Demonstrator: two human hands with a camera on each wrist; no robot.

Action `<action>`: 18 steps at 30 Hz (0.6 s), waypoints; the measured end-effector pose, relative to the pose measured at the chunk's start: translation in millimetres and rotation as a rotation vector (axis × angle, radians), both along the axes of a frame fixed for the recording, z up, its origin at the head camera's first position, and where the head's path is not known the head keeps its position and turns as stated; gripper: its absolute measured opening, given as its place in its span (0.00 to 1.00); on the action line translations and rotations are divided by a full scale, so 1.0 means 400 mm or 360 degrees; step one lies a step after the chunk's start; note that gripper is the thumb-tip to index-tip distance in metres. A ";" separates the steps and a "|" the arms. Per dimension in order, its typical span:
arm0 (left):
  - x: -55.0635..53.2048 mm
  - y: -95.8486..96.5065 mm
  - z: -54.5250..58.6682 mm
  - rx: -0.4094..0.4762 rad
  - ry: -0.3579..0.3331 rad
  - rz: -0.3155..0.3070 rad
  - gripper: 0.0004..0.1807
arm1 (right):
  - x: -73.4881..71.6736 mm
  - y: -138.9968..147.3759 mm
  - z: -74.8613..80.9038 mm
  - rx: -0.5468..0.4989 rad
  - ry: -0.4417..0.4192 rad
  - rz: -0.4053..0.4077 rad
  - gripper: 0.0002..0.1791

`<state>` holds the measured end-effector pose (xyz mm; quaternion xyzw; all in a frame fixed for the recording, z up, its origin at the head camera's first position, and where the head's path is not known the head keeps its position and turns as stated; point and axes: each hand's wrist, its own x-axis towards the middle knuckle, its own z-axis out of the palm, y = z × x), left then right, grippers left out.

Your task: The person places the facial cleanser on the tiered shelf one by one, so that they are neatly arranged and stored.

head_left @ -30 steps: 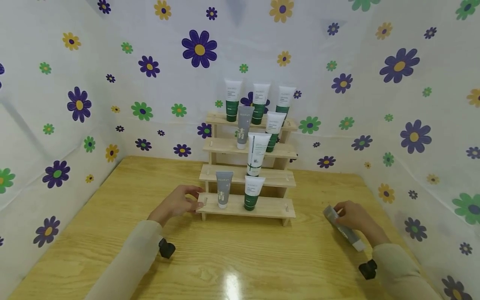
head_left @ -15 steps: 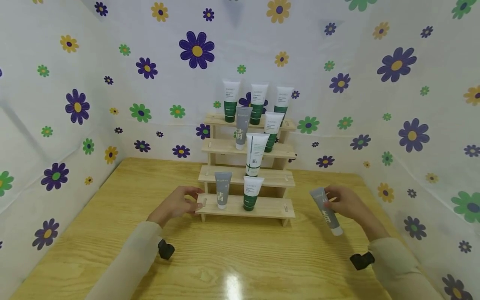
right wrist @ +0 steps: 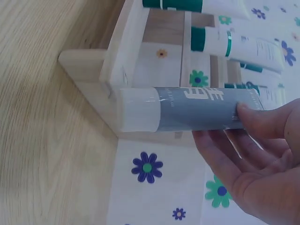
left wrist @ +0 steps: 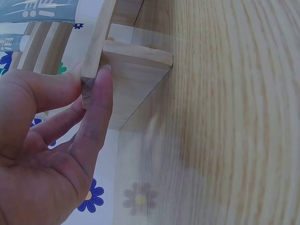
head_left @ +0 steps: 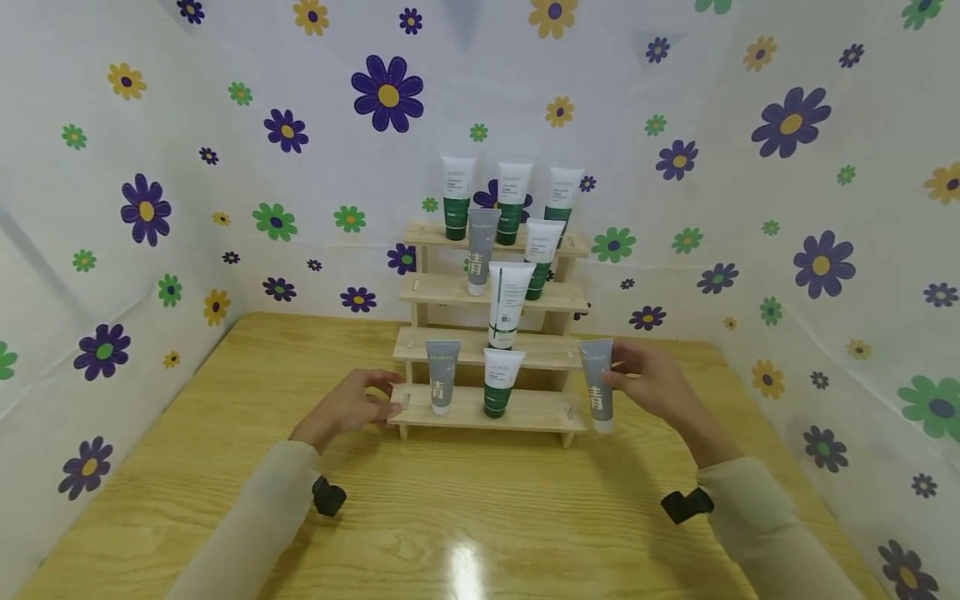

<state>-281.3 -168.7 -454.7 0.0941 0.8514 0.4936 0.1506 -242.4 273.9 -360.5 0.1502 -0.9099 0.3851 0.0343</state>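
My left hand point(head_left: 351, 407) pinches the left end of the lowest step of a wooden tiered display stand point(head_left: 525, 412); in the left wrist view the thumb point(left wrist: 56, 89) lies on one face of the board and fingers on the other. My right hand point(head_left: 654, 385) holds a grey squeeze tube point(head_left: 597, 383) with a white cap pointing down, beside the right end of that step. The right wrist view shows its cap close to the board's end. On the lowest step stand another grey tube point(head_left: 442, 375) at left and a white-and-green tube point(head_left: 500, 382) in the middle.
Higher steps carry a tall white tube point(head_left: 510, 304), a grey tube point(head_left: 482, 250), a white-and-green tube point(head_left: 542, 258) and a top row of white-and-green tubes point(head_left: 513, 202). The stand is on a wooden table point(head_left: 450, 508), with flower-patterned cloth point(head_left: 330, 183) behind and at the sides.
My right hand has carried the grey tube leftward from the table's right side to the stand's right end, turning it from slanted to nearly upright. The left hand stays on the stand.
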 end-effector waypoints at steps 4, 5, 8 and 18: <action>-0.004 0.001 0.002 -0.0017 -0.0003 -0.0002 0.27 | -0.010 -0.034 -0.006 -0.0050 0.0036 -0.0022 0.18; -0.003 0.001 0.001 -0.0023 -0.0006 -0.0001 0.27 | -0.012 -0.042 -0.009 -0.0062 0.0036 -0.0024 0.18; -0.002 0.000 0.001 -0.0022 -0.0002 0.0010 0.27 | -0.020 -0.066 -0.019 -0.0093 0.0036 -0.0033 0.17; -0.004 0.000 -0.003 -0.0027 0.0013 0.0011 0.27 | -0.028 -0.113 -0.049 -0.0227 0.0071 0.0031 0.20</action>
